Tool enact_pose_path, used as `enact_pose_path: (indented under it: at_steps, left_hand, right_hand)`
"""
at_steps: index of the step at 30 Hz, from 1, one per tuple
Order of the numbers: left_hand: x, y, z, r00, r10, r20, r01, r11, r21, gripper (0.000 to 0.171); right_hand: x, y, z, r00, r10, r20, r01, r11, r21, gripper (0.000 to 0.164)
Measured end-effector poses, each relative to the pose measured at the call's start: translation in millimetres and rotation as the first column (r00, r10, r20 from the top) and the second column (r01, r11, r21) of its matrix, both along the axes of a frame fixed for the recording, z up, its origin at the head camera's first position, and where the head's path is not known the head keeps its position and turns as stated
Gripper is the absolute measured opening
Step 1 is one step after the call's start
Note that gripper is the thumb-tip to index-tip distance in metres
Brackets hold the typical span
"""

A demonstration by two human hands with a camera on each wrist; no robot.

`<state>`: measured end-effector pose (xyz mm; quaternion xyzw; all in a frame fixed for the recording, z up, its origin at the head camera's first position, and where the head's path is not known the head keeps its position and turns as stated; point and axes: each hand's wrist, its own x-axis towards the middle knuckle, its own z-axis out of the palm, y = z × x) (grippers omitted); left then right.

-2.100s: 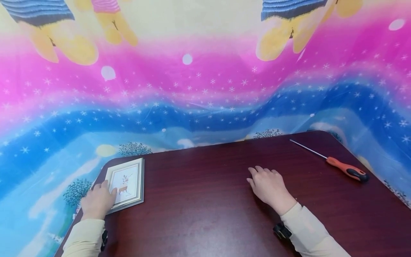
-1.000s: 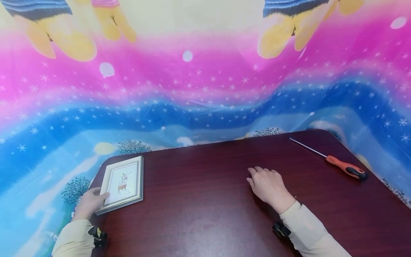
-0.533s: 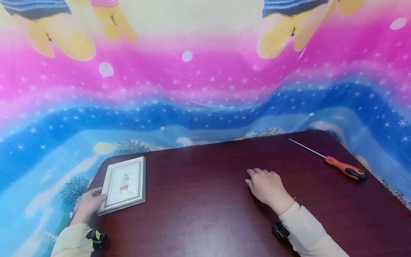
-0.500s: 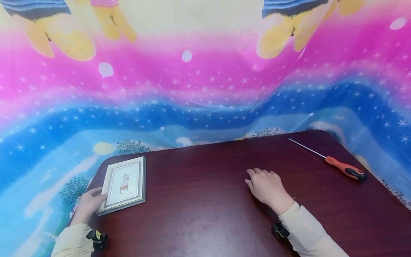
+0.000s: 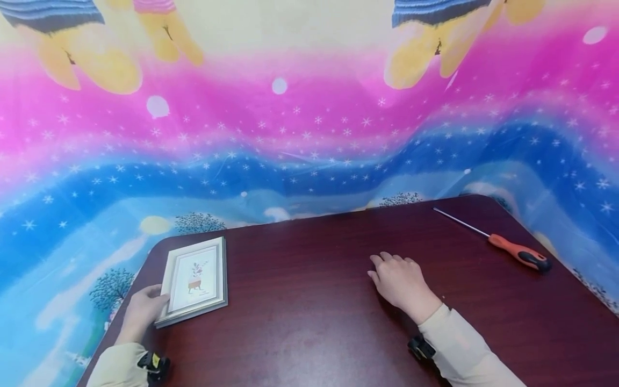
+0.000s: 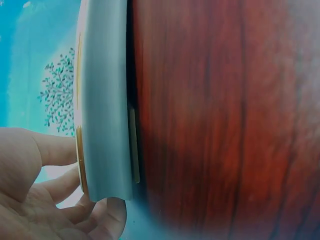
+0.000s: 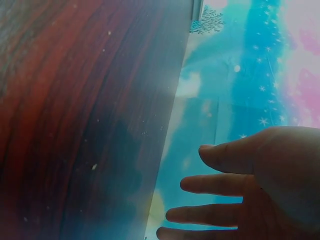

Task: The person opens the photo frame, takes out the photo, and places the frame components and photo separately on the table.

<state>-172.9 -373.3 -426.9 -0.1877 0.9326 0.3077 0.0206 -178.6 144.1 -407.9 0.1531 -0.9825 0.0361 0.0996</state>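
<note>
Our left grip (image 5: 142,312) pinches the picture frame (image 5: 207,279) by its left edge, long axis pointing away; our relaxed right grip (image 5: 402,282) lies well to its right.

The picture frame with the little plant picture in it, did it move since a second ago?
Yes. In the head view, the picture frame has shifted right, farther from the left edge of the table.

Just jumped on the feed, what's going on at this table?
A person's left hand grips a picture frame by its left edge, at the left side of the table. The right hand holds nothing. An orange-handled screwdriver lies farther right, untouched.
</note>
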Motion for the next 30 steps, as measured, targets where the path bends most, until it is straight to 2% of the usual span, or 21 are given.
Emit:
enact_pose_path:
  at_steps: [6,10,17,24,30]
  left_hand:
    - [0.5,12,-1.4,1.0,-0.018,-0.011,0.018,1.0,-0.002,0.057]
    - [-1.7,21,-2.3,1.0,-0.02,-0.013,0.02,1.0,0.002,0.056]
    - [-6.4,33,-1.4,0.998,-0.059,-0.026,0.058,0.998,-0.016,0.054]
    - [-10.2,49,-0.9,0.994,-0.094,-0.055,0.092,0.995,-0.031,0.052]
    - [-14.3,61,0.5,0.993,-0.112,-0.045,0.111,0.993,-0.03,0.051]
  right_hand:
    - [0.0,-1,-0.1,1.0,-0.004,0.018,0.004,1.0,0.005,0.04]
    - [0.2,-1,-0.8,1.0,-0.005,0.027,0.005,1.0,0.007,0.039]
    - [-1.5,-1,-2.4,0.999,-0.007,0.041,0.006,1.0,0.008,0.04]
    - [-1.2,-2,-3.2,1.0,0.0,0.027,-0.001,1.0,0.01,0.039]
    - [-0.8,-3,-2.1,1.0,0.005,0.016,-0.006,1.0,0.012,0.039]
